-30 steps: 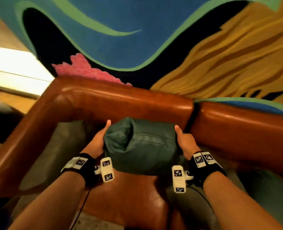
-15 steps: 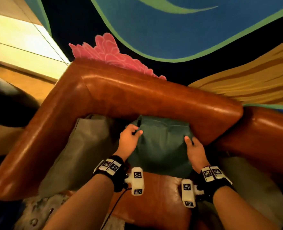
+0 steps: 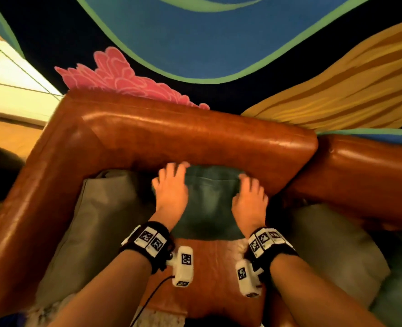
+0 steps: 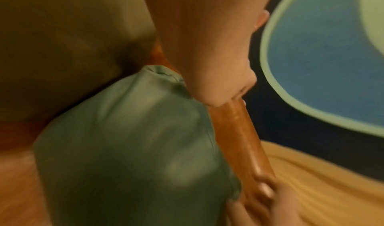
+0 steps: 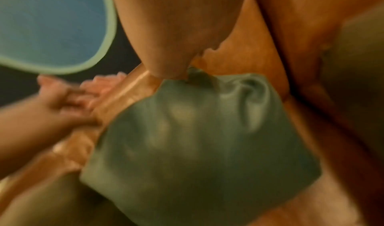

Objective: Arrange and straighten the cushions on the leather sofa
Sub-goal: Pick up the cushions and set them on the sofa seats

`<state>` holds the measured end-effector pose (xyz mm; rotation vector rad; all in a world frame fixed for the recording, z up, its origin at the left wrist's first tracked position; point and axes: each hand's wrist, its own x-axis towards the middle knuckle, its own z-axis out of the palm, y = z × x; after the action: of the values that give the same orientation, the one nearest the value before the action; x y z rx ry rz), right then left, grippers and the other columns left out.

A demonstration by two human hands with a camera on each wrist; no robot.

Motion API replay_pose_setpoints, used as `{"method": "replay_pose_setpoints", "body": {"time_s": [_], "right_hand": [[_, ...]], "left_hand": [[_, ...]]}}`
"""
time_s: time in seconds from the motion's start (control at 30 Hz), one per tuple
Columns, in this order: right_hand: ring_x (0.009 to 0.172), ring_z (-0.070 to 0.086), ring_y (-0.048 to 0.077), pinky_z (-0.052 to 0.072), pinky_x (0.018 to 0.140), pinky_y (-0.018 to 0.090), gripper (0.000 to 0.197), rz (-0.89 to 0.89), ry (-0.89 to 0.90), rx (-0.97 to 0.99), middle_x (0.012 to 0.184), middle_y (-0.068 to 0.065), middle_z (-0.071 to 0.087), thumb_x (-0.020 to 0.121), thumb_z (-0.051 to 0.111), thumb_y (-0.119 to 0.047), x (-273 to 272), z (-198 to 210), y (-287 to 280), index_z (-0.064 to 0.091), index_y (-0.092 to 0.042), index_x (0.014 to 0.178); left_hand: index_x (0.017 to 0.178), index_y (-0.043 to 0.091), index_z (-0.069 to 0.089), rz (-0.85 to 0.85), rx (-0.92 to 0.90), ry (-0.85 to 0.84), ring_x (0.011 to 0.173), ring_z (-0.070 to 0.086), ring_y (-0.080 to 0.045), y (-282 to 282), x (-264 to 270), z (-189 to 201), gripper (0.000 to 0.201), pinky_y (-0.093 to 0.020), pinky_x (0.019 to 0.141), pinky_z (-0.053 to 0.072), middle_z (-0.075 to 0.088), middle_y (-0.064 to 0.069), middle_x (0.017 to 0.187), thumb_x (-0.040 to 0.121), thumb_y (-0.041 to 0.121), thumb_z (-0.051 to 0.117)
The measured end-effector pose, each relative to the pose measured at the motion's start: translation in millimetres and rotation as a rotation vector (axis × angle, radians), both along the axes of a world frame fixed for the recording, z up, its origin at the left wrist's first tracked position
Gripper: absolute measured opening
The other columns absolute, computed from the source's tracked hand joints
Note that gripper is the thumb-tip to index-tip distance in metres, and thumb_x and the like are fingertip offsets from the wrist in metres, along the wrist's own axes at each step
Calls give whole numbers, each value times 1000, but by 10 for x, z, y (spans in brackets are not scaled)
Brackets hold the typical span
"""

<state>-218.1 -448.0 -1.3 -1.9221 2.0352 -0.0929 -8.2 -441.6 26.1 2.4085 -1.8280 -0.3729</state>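
A dark green cushion (image 3: 209, 204) stands on the seat of the brown leather sofa (image 3: 195, 138), leaning against its backrest. My left hand (image 3: 169, 182) hovers at the cushion's upper left corner with its fingers spread, blurred by motion; the right wrist view also shows this left hand (image 5: 68, 96) splayed by the backrest. My right hand (image 3: 249, 194) rests on the cushion's upper right corner, fingers reaching over the top edge toward the backrest. In the left wrist view the green cushion (image 4: 135, 147) fills the middle, with the right hand's fingers (image 4: 261, 196) at its far corner.
A grey cushion (image 3: 96, 220) lies in the sofa's left corner, and another grey cushion (image 3: 325, 251) lies to the right. Bare leather seat (image 3: 209, 267) shows in front of the green cushion. A painted wall rises behind the backrest.
The green cushion went from held in front of me to standing against the backrest. My left hand has let go of its top corner and spread its fingers. The view has tipped further down.
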Motion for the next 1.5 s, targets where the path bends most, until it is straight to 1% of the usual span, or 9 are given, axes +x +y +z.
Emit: {"method": "replay_pose_setpoints", "body": {"time_s": [0.13, 0.33, 0.5, 0.63, 1.07, 1.2, 1.33, 1.4, 1.5], "right_hand": [[139, 46, 26, 43, 110, 41, 66, 283, -180, 337, 167, -9, 18, 95, 44, -18, -335, -85, 12, 30, -42, 154], [130, 57, 26, 42, 114, 40, 61, -112, -640, 323, 147, 6, 55, 90, 53, -15, -1216, 166, 67, 46, -31, 149], [100, 67, 36, 51, 94, 36, 75, -353, -465, 321, 128, 21, 65, 92, 57, -10, -2501, 220, 548, 28, -30, 158], [128, 56, 39, 44, 107, 42, 65, -600, -362, 331, 141, 21, 57, 95, 59, -17, -4214, 99, 1312, 36, -20, 155], [124, 56, 41, 48, 103, 48, 87, -1243, -475, 476, 143, 18, 53, 73, 83, -36, -7345, -790, 2798, 41, -11, 146], [94, 70, 28, 58, 70, 39, 78, -1294, -850, 399, 117, 13, 73, 54, 88, -40, -7522, -1321, 3054, 63, -22, 126], [66, 61, 27, 45, 60, 34, 18, -1422, -1010, 446, 78, 10, 65, 86, 71, -28, -7470, -892, 2812, 60, -15, 88], [50, 57, 27, 43, 59, 37, 38, -1324, -915, 503, 64, 13, 60, 89, 64, -46, -7643, -696, 2588, 59, -10, 75], [97, 69, 34, 55, 86, 42, 73, -1226, -772, 254, 115, 20, 69, 80, 69, -57, -8044, -313, 2307, 59, -1, 125]], "left_hand": [[147, 37, 40, -356, 282, -102, 143, 29, -18, 60, -199, -132, 58, -44, 105, 29, 32, 10, 159, 92, 20, 47], [139, 27, 50, -161, 288, -74, 140, 33, -31, -26, -999, 183, 47, -53, 110, 26, 39, -3, 152, 92, 28, 51], [116, 22, 67, -579, 190, 256, 115, 59, -27, 153, -2100, 120, 35, -39, 101, 45, 65, -4, 122, 86, 14, 51], [119, 26, 67, -815, 518, 420, 115, 62, -24, 634, -3688, 0, 35, -33, 100, 47, 68, -4, 123, 91, 18, 47], [92, 19, 55, -42, 988, 787, 89, 59, -21, 1694, -6546, -1021, 9, -39, 81, 52, 58, -13, 103, 95, 11, 57], [142, 17, 42, 267, 1017, 883, 130, 48, -26, 1797, -6858, -1033, 55, -40, 96, 35, 51, -3, 140, 94, 35, 64], [121, 11, 64, 307, 836, 985, 110, 64, -14, 1617, -7191, -1069, 92, -32, 99, 48, 66, 4, 126, 62, 81, 71], [125, 9, 65, 152, 695, 874, 113, 67, -18, 1371, -7324, -963, 116, -38, 102, 51, 70, -5, 125, 46, 94, 65], [118, 6, 68, 26, 530, 909, 105, 66, -27, 894, -7625, -131, 75, -39, 88, 52, 72, -12, 112, 83, 72, 57]]}}
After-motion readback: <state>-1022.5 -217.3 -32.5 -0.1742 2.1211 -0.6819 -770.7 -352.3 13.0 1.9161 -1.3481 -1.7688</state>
